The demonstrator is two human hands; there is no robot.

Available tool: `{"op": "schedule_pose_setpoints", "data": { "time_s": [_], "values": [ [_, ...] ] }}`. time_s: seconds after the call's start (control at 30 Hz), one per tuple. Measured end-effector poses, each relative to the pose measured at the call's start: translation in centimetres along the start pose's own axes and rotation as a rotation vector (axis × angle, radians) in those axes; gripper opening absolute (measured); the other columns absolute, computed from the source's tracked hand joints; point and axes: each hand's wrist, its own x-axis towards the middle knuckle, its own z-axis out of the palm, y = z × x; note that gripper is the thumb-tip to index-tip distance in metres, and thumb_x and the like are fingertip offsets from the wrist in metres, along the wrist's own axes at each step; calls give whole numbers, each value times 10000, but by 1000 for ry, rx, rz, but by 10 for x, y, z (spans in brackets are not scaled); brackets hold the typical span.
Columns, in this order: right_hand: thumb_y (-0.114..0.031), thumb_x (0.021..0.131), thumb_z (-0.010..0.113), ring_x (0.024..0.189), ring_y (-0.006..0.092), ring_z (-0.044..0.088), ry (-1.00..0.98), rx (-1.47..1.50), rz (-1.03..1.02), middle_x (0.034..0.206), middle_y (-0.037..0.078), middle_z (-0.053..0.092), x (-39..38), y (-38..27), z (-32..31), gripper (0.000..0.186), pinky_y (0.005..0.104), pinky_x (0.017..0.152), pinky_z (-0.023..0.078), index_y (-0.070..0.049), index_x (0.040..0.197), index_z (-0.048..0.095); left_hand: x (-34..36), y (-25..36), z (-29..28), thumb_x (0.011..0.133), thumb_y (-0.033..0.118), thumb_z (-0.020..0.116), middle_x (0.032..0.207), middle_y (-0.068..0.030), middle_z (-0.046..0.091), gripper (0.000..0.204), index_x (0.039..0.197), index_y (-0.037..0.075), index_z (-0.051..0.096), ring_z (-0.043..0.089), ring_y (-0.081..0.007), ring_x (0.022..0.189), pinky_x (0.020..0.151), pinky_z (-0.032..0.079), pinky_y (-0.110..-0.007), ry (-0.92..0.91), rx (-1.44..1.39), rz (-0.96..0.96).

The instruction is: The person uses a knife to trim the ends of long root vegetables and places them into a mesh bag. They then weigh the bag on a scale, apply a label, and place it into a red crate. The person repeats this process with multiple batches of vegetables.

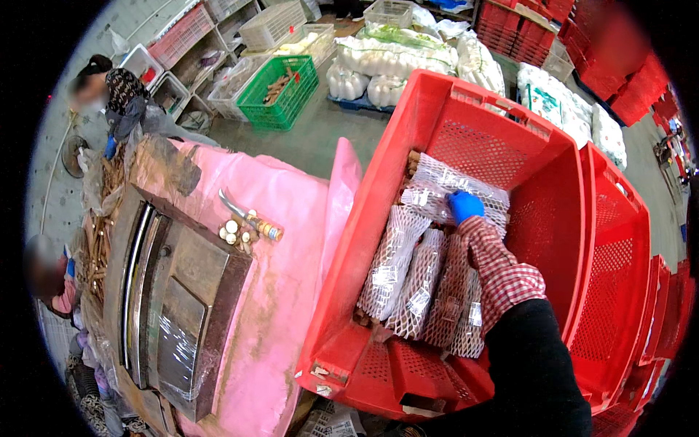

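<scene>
My right hand (pixel 464 206), in a blue glove, reaches down into a large red plastic crate (pixel 542 218). Its fingers are curled onto a pack of long brown roots in white foam netting (pixel 429 200), which lies crosswise at the crate's far end with another netted pack (pixel 462 173) beside it. Nearer to me, several similar packs (pixel 393 258) lie side by side lengthwise, with white labels on them. The fingertips are partly hidden behind the glove's back. My left hand is out of sight.
On the left, a metal-topped machine (pixel 182 291) stands on a pink-covered table (pixel 269 335) with a curved knife (pixel 251 216) and small white pieces (pixel 231 231). Beyond stand a green crate (pixel 280 95) and bagged white produce (pixel 397 58). Another red crate (pixel 615 269) adjoins at right. Two people work at far left.
</scene>
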Motion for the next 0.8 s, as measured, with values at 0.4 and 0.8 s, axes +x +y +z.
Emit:
{"op": "schedule_pose_setpoints", "data": {
  "time_s": [0.4, 0.8],
  "values": [
    [-325, 705, 479, 939, 300, 483, -148, -7, -105, 1036, 135, 494, -37, -22, 9, 319, 403, 770, 402, -156, 965, 549, -19, -21, -2, 756, 221, 531, 648, -101, 544, 246, 754, -25, 540, 473, -122, 557, 474, 378, -295, 200, 384, 182],
    [-72, 720, 551, 785, 160, 549, -174, 1067, -808, 900, 77, 573, -243, -153, -204, 246, 265, 695, 438, -63, 966, 562, -46, 21, -10, 716, -14, 557, 913, -64, 566, 284, 996, -24, 509, 515, -92, 798, 703, 433, -235, 38, -738, 592]
  ]
}}
